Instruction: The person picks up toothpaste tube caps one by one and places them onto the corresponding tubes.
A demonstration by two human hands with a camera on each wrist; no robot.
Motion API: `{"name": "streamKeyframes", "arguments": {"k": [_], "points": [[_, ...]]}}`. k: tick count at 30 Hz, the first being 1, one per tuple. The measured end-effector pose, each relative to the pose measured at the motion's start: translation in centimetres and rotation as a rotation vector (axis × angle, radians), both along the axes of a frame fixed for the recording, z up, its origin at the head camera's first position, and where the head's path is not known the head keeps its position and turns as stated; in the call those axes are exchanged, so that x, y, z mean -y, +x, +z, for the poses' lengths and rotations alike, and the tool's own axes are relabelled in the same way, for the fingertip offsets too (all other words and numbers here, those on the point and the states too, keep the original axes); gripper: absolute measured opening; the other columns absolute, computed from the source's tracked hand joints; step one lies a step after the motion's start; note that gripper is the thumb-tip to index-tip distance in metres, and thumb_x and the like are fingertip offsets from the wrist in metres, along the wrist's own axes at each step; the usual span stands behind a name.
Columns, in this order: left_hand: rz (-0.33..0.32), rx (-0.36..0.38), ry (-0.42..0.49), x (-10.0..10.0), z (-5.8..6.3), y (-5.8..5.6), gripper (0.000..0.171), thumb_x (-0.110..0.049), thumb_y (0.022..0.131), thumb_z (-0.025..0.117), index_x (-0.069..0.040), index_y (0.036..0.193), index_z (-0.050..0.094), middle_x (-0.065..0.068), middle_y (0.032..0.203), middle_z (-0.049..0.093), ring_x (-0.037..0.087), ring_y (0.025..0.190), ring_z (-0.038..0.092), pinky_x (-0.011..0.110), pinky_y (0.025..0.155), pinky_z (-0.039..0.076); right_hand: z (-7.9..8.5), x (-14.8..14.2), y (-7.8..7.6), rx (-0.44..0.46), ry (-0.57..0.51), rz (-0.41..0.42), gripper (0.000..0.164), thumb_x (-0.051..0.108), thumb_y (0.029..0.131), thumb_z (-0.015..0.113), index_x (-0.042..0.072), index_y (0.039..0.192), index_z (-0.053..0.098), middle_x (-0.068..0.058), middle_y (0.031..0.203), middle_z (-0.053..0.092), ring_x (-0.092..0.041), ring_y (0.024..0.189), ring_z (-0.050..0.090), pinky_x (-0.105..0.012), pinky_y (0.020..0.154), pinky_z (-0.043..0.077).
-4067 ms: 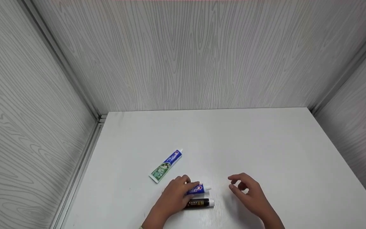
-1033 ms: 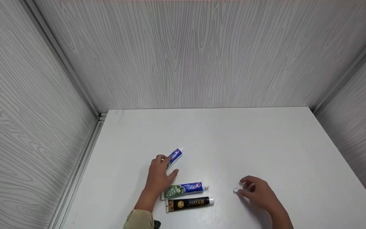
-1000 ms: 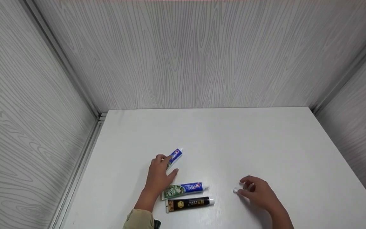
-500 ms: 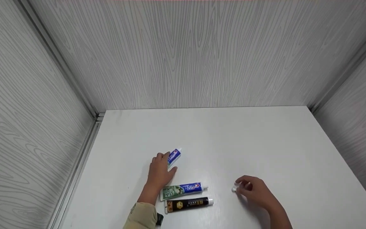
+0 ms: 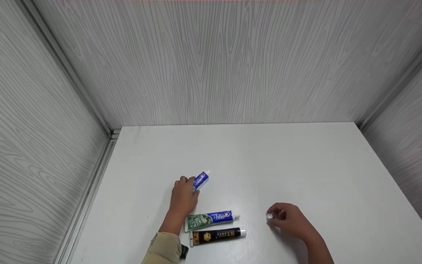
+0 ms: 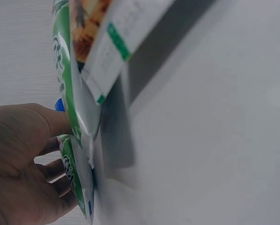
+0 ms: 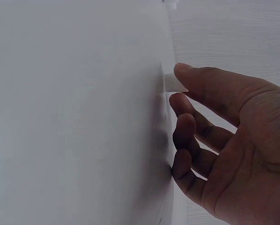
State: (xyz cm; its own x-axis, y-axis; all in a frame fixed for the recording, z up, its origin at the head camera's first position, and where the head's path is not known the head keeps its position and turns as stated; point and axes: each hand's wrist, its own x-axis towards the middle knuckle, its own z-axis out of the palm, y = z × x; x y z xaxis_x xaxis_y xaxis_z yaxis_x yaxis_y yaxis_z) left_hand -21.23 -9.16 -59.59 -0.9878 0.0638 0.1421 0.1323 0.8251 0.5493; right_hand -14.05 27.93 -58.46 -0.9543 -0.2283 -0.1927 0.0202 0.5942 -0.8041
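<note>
My left hand (image 5: 184, 198) grips the farther blue-green toothpaste tube (image 5: 201, 179), fingers over its back part and thumb at its near edge. In the left wrist view, the fingers curl against that green tube (image 6: 72, 173), behind the nearer ones. A second blue-green toothpaste tube (image 5: 210, 219) lies just in front, its narrow white nozzle pointing right. Below it is a black toothpaste tube (image 5: 217, 235) with a white cap end. My right hand (image 5: 288, 220) pinches a small white cap (image 5: 269, 216) between thumb and index finger, low at the tabletop; the ridged cap (image 7: 175, 83) also shows in the right wrist view.
The white tabletop (image 5: 306, 161) is bounded by a grey wood-grain back panel (image 5: 211, 66) and side panels (image 5: 39, 146). A metal frame strip (image 5: 86, 205) runs along the left edge.
The left hand has gone from the middle tube to the farther one, and its thumb has drawn in. The right hand has moved down to the small cap and closed finger and thumb around it.
</note>
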Motion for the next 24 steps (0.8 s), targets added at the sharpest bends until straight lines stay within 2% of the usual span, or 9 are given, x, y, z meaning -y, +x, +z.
{"name": "streamKeyframes", "arguments": {"k": [15, 24], "points": [[-0.009, 0.014, -0.034, 0.15, 0.28, 0.41, 0.045, -0.013, 0.097, 0.078, -0.005, 0.140, 0.066, 0.018, 0.120, 0.065, 0.035, 0.109, 0.064, 0.057, 0.090, 0.055, 0.14, 0.35, 0.25, -0.010, 0.007, -0.057, 0.014, 0.017, 0.092, 0.081, 0.015, 0.105, 0.074, -0.002, 0.101, 0.070, -0.019, 0.085, 0.061, -0.028, 0.070, 0.052], [0.002, 0.024, -0.013, 0.07, 0.49, 0.87, 0.044, -0.012, 0.097, 0.077, -0.007, 0.139, 0.066, 0.015, 0.119, 0.063, 0.032, 0.108, 0.063, 0.056, 0.085, 0.056, 0.22, 0.18, 0.44, -0.061, 0.015, -0.056, 0.016, 0.020, 0.094, 0.081, 0.015, 0.108, 0.074, -0.002, 0.108, 0.074, -0.018, 0.092, 0.065, -0.029, 0.080, 0.054]]}}
